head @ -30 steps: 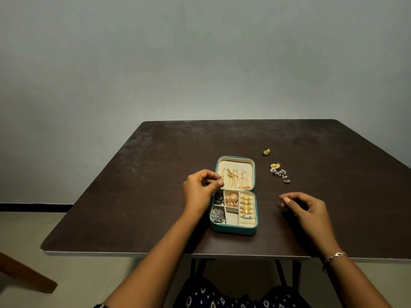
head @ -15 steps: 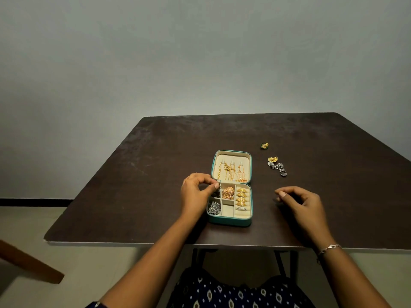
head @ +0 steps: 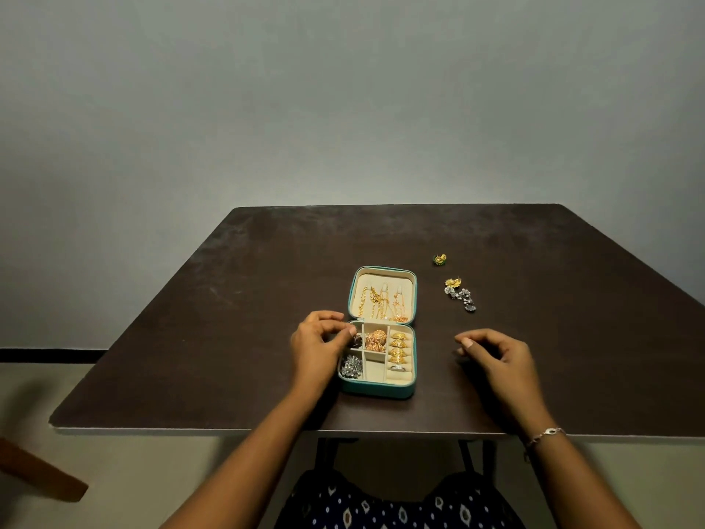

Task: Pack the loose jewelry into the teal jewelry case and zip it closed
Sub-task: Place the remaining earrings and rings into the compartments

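Jewelry case (head: 375, 389) open, left hand (head: 314, 349) lower now (right hand (head: 499, 357) unmoved)

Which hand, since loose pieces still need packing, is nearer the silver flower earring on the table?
Right. The right hand rests on the person's side of the silver flower earring; the left hand is beyond the teal case, at its left edge.

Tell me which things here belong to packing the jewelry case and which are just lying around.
Job: teal case, green stud, gold earring, silver earrings.
Lying about: wooden piece, bracelet on the wrist.
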The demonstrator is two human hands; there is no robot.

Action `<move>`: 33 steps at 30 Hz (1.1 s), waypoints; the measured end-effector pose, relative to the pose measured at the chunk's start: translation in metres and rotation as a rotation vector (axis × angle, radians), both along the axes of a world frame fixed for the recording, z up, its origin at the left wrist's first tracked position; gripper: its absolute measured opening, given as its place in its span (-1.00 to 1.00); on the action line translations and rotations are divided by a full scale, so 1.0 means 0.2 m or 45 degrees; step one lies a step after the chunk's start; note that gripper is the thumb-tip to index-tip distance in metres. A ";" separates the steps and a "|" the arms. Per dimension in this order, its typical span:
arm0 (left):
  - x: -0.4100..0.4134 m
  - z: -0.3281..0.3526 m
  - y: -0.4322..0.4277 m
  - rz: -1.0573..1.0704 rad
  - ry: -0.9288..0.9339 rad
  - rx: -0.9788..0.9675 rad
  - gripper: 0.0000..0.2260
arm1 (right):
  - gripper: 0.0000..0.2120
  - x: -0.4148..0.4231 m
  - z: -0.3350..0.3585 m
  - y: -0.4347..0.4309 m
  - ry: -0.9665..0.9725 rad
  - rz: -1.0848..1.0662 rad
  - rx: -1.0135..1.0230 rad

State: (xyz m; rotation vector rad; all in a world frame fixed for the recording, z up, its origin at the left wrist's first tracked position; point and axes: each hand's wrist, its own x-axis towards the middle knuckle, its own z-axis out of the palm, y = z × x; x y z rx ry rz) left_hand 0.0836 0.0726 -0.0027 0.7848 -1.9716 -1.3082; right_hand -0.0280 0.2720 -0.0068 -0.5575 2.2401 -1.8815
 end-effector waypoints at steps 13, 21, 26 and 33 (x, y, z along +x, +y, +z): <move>-0.32 0.15 0.15 -0.134 0.190 -0.159 -0.95 | -0.88 -0.47 0.06 0.00 0.103 -0.086 0.212; -0.56 0.15 0.17 -0.301 0.000 -0.225 -0.94 | -0.93 -0.62 0.04 -0.16 0.196 -0.100 0.384; -0.73 0.23 0.13 -0.316 -0.078 -0.338 -0.93 | -0.93 -0.69 0.01 -0.26 0.243 -0.060 0.382; -1.00 0.30 -0.05 -0.432 -0.330 -0.606 -0.94 | -0.95 -0.74 -0.01 -0.29 0.305 -0.106 0.450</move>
